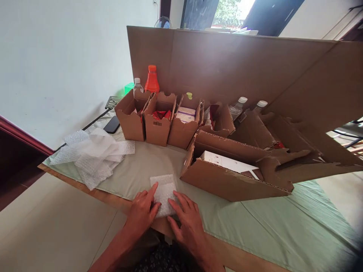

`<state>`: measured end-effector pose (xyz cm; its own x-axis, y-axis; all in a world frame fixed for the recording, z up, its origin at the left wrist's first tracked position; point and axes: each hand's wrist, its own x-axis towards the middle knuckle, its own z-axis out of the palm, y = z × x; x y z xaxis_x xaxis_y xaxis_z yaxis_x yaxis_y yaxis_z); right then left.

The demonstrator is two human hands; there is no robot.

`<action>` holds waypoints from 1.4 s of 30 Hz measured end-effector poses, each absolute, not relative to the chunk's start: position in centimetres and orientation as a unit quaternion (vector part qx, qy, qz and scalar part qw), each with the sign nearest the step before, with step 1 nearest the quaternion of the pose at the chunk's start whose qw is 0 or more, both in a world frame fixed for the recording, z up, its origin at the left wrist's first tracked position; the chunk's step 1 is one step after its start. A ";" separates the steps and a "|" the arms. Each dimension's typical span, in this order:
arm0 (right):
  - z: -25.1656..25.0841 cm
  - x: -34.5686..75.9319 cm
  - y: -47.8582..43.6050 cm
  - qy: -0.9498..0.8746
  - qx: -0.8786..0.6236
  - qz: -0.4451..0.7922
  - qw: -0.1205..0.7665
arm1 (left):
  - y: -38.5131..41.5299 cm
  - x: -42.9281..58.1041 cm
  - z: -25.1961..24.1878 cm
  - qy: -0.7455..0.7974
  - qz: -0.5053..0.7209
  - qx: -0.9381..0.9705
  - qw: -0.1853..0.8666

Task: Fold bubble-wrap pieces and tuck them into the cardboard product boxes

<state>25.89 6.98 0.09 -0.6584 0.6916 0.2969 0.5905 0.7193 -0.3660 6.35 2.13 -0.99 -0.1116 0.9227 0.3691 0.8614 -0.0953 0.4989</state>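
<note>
A small bubble wrap pouch (164, 189), pale and flat, lies at the front edge of the cloth-covered table. My left hand (144, 206) rests on its left side, index finger stretched along the top and thumb out below it. On the right side, the fingertips of my right hand (185, 215) touch the pouch, with the fingers apart and the thumb near its lower corner. Neither hand is wrapped round it. Whether anything is inside the pouch I cannot tell. To the left lies a loose pile of bubble wrap sheets (95, 153).
Several open cardboard bins (157, 132) stand in a row behind. A larger cardboard box (227, 183) with a white box (229, 162) inside stands at right. A black phone (112, 124), an orange bottle (152, 81) and a tall cardboard panel (227, 68) are farther back.
</note>
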 end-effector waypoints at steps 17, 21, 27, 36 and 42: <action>0.9 23.5 10.6 -0.894 -0.332 0.227 0.196 | -0.3 6.9 -0.5 0.655 0.356 0.666 -0.025; 0.4 23.2 11.5 -0.890 -0.335 0.237 0.197 | 0.8 6.3 -1.0 0.672 0.360 0.647 0.000; 1.0 25.3 9.7 -0.911 -0.317 0.102 0.242 | 2.9 5.6 -1.5 0.700 0.363 0.613 0.040; 1.0 23.8 10.6 -0.837 -0.380 0.245 0.309 | 0.4 6.4 0.1 0.681 0.545 0.397 0.285; 1.9 24.3 7.3 -0.758 -0.415 0.406 0.298 | 0.6 8.8 1.8 0.514 0.614 0.220 0.558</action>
